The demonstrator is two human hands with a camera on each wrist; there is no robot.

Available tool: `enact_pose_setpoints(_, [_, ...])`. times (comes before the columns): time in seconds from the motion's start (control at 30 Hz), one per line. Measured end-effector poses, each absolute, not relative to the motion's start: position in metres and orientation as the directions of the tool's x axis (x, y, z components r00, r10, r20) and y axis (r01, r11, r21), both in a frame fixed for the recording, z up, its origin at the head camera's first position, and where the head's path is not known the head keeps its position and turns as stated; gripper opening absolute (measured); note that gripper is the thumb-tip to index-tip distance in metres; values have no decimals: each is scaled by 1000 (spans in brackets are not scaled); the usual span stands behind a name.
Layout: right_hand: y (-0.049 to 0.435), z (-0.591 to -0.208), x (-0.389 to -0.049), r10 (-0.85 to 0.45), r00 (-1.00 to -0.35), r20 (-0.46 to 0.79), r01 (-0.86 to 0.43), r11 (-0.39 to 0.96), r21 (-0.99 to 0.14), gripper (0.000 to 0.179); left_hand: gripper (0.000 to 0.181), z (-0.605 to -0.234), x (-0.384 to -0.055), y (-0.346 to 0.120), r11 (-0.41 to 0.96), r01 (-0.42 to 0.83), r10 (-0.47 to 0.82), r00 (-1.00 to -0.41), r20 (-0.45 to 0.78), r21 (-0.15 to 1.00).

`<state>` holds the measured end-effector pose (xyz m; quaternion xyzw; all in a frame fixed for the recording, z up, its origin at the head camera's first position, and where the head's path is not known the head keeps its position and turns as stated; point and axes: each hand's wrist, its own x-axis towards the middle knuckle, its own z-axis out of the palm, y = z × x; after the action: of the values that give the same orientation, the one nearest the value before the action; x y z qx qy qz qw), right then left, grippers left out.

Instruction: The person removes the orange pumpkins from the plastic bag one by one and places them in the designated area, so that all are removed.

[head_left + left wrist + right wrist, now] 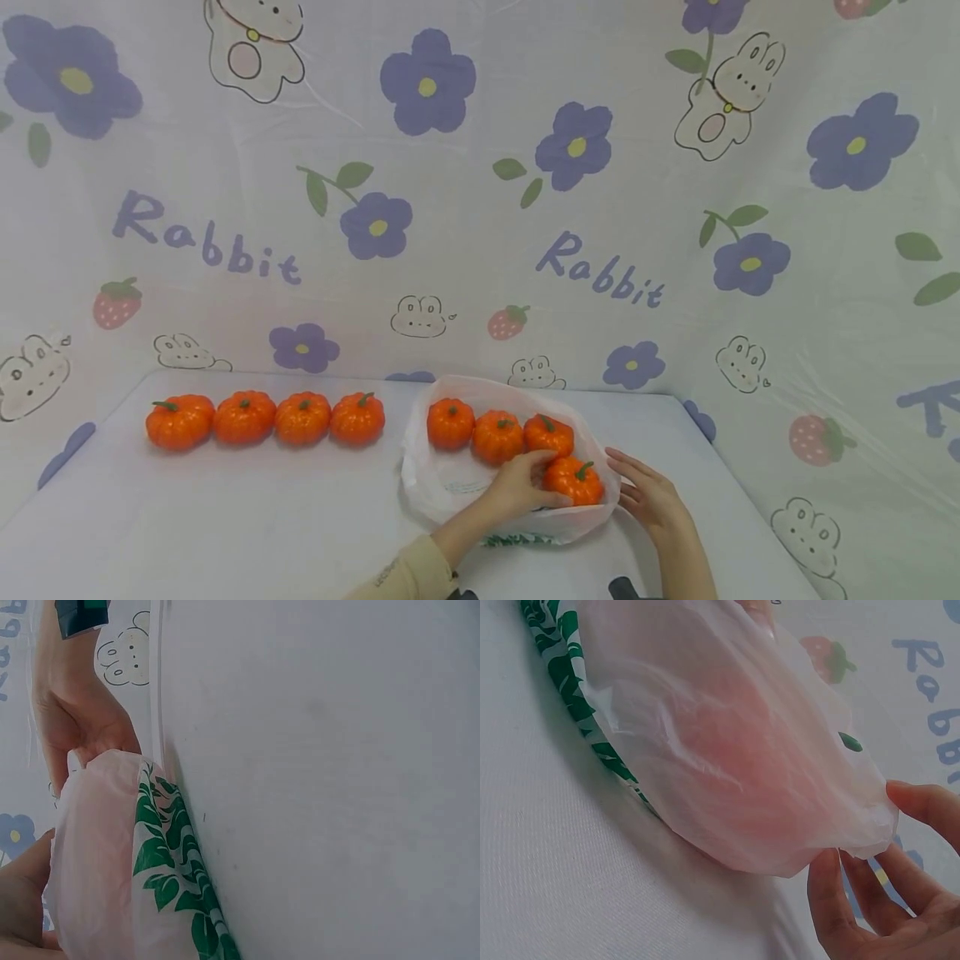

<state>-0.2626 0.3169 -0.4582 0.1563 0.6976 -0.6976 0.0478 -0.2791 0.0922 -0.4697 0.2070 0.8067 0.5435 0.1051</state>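
A white plastic bag (420,492) lies with its mouth spread wide, several small orange pumpkins inside it. My left hand (517,486) reaches over the bag's near rim and grips the front right pumpkin (576,482), thumb in front and fingers behind. Another pumpkin (548,435) sits just behind those fingers. At the bag's right side, my right hand (660,504) holds the rim; the right wrist view shows the bag's edge (866,844) between thumb and fingers. The bag wall hides the pumpkins in both wrist views, apart from a green stem tip (850,741).
Left of the bag, several more orange pumpkins (303,419) stand in a row toward the back of the white table (225,517). A patterned cloth (465,250) hangs behind the table and along its right side. Green leaf print (169,855) marks the bag's near side.
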Motion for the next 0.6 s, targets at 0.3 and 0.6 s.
enact_pose_setpoints(0.3, [318,-459,-262,132,-954,-268,267,-26,-963,44,73,-468,-277,98,390,220,418,-908,41,894])
enact_pose_setpoints(0.6, [317,-458,-263,140,-949,-283,283,-21,-959,51,73,-467,-275,99,388,208,408,-912,35,898])
